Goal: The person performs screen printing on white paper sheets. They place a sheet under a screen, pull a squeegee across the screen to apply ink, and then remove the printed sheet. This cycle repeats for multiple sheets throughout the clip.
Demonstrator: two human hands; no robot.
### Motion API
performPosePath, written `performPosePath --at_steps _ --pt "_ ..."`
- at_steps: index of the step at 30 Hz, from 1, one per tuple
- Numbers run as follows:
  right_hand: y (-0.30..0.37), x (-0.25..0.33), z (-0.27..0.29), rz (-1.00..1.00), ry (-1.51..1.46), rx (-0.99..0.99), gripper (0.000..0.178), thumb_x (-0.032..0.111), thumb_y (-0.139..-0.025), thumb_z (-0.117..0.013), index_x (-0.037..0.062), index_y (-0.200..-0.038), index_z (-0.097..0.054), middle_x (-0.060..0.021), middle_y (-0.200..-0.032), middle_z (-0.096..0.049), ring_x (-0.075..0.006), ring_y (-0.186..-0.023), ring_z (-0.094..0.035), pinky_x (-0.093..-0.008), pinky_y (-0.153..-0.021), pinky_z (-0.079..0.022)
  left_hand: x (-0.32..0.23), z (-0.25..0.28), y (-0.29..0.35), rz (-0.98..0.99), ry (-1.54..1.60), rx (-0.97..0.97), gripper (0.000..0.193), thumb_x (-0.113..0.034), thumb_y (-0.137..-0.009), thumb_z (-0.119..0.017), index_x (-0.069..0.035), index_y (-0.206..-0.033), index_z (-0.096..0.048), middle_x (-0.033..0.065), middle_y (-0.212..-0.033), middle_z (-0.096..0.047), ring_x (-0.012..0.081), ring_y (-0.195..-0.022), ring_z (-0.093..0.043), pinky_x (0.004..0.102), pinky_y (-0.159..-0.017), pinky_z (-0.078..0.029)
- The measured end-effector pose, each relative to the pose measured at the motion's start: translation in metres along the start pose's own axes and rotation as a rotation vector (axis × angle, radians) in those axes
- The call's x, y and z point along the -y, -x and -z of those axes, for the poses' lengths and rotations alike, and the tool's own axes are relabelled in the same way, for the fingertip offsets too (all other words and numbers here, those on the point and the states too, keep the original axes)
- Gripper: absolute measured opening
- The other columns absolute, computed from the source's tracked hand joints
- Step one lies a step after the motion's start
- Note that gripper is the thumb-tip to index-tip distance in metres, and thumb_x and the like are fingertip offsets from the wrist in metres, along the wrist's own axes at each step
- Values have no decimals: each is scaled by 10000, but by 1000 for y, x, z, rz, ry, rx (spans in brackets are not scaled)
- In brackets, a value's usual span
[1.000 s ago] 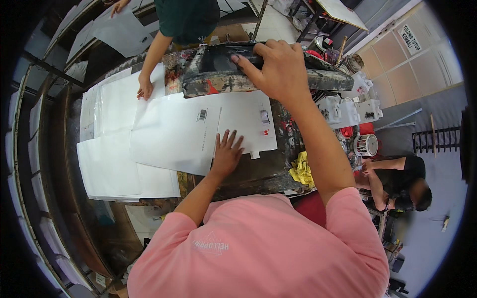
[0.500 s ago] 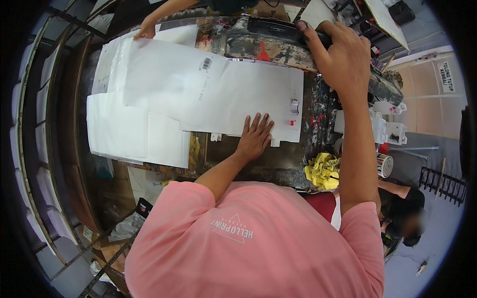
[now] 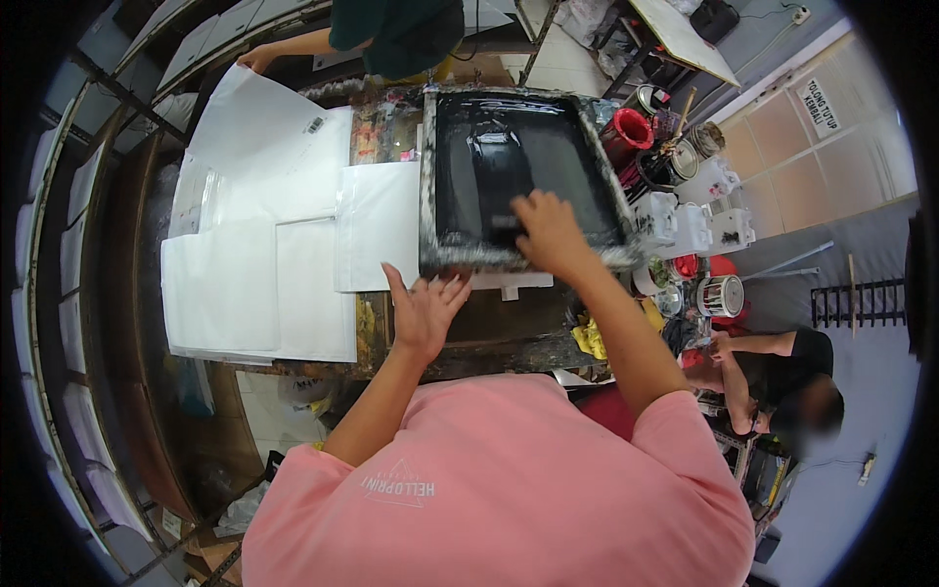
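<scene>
A screen-printing frame [image 3: 427, 196] with a dark, glossy mesh lies flat on the worktable. My right hand [image 3: 556, 233] is over the mesh near its front edge, fingers curled against a small dark block, blurred by motion. Just off the frame's near left corner, my left hand [image 3: 427, 318] is open with fingers spread, the fingertips close to the frame's edge. A white sheet [image 3: 377, 225] reaches out from under the frame's left side; the rest of it is hidden. Another person's hand [image 3: 257, 59] lifts a corner of a printed white sheet [image 3: 249, 122] at the far left.
White sheets [image 3: 215, 303] lie stacked on the table's left. Paint cans [image 3: 721, 295] and ink tubs [image 3: 629, 127] crowd the right side, with crumpled yellow material [image 3: 590, 338] nearer me. A shelving rack [image 3: 73, 225] stands left. Another person [image 3: 802, 362] works at the lower right.
The raised screen frame has come down flat. My right hand has moved from its far rim onto the mesh. My left hand has left the white sheet; the other person's sheet has shifted left.
</scene>
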State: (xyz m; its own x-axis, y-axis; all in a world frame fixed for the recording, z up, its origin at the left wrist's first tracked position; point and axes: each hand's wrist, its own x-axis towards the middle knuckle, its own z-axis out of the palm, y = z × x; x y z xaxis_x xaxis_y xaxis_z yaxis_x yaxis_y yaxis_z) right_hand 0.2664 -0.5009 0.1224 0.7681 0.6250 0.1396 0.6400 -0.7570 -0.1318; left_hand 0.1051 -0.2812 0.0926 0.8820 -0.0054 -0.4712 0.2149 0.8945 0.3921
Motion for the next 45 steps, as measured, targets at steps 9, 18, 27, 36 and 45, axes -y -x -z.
performPosePath --at_steps 9,18,27,36,45 --pt "64 16 -106 -138 -67 296 440 197 -851 -779 155 -1278 -680 -61 -1158 -700 -292 -1172 -643 -544 -967 -427 37 99 -66 286 -126 -300 1403 -999 -864 -378 64 -1675 49 365 -1622 -354 468 -1480 -474 529 -1220 -426" --pt "-44 -32 -154 -105 -8 17 388 107 -934 -653 153 -1319 -658 -52 -1184 -667 -300 -1159 -625 -585 -1045 -409 47 102 -64 291 -293 -468 1324 -989 -900 -298 37 -1692 -27 318 -1541 -480 409 -1358 -591 491 -1168 -466" --pt "-112 -80 -130 -57 28 200 408 157 -933 -697 144 -1334 -623 -71 -1227 -691 -321 -1199 -633 -593 -1021 -430 43 90 -56 252 -335 -378 1331 -955 -928 -329 51 -1675 121 316 -1559 -465 393 -1353 -602 476 -1151 -474" --pt "15 29 26 -118 -26 119 570 557 -962 -696 67 -1253 -659 -142 -1150 -646 -348 -1154 -602 -548 -936 -460 -6 19 -4 26 -374 48 1003 -786 -1069 -252 58 -1611 -262 262 -1566 -505 354 -1434 -558 469 -1209 -415" --pt "-88 12 114 -48 76 -548 520 574 -943 -718 60 -864 -729 -95 -838 -664 -288 -861 -619 -463 -867 -370 -80 6 -74 -333 -1175 98 458 -296 -1064 -683 -22 -1428 -640 237 -1430 -655 353 -1291 -658 433 -1080 -525"
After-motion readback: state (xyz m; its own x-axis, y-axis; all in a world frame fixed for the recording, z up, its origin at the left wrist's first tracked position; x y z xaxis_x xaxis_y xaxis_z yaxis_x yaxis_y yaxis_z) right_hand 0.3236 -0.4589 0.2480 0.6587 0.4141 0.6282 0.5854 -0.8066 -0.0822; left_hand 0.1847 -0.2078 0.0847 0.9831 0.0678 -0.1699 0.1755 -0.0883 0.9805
